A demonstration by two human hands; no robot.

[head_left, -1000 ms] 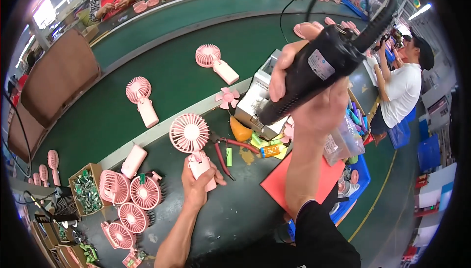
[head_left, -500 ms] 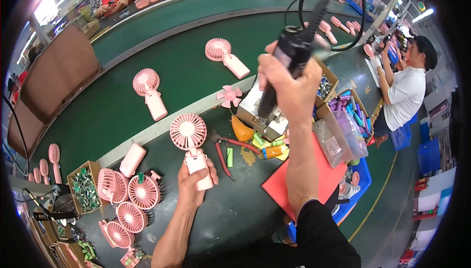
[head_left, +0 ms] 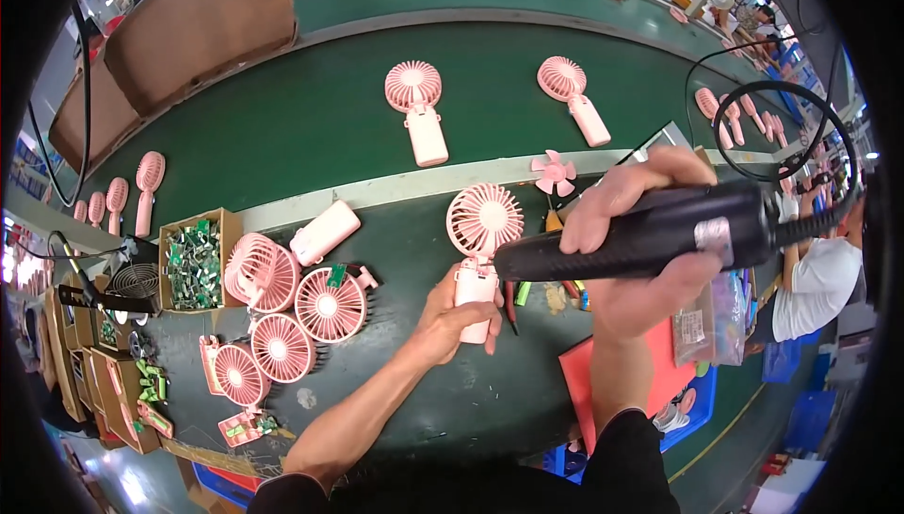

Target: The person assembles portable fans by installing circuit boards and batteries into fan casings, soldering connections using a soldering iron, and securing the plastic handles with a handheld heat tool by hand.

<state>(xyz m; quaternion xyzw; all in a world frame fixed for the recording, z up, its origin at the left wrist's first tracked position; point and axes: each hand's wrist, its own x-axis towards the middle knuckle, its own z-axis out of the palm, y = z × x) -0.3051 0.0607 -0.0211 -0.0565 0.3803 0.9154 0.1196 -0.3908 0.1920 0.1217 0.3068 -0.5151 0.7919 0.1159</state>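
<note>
Fingers of the left hand (head_left: 452,321) wrap the white-pink handle of a handheld fan (head_left: 478,250), holding it upright on the dark surface (head_left: 443,401) with its round grille pointing away from the person. The right hand (head_left: 640,241) is clenched around a black electric screwdriver (head_left: 650,239), which lies nearly level with its tip just beside the neck of the fan, where grille meets handle; whether the tip touches cannot be told. A coiled black cable (head_left: 791,128) runs off beyond the right hand.

Judging by this, the fan in hand looks assembled but not yet fastened, so the driving step seems to be in hand. Left of the left hand lies a cluster of loose fan heads (head_left: 282,312), a separate pink handle body (head_left: 325,232) and a cardboard box of green circuit boards (head_left: 193,260), which suggests more units are left to build. Beyond both hands, finished pink fans (head_left: 419,109) lie spaced along the green conveyor belt (head_left: 282,137), apparently done. A loose pink impeller (head_left: 554,171) sits on the belt's pale edge, above the right hand. A red mat (head_left: 603,382) lies beneath the right forearm.
</note>
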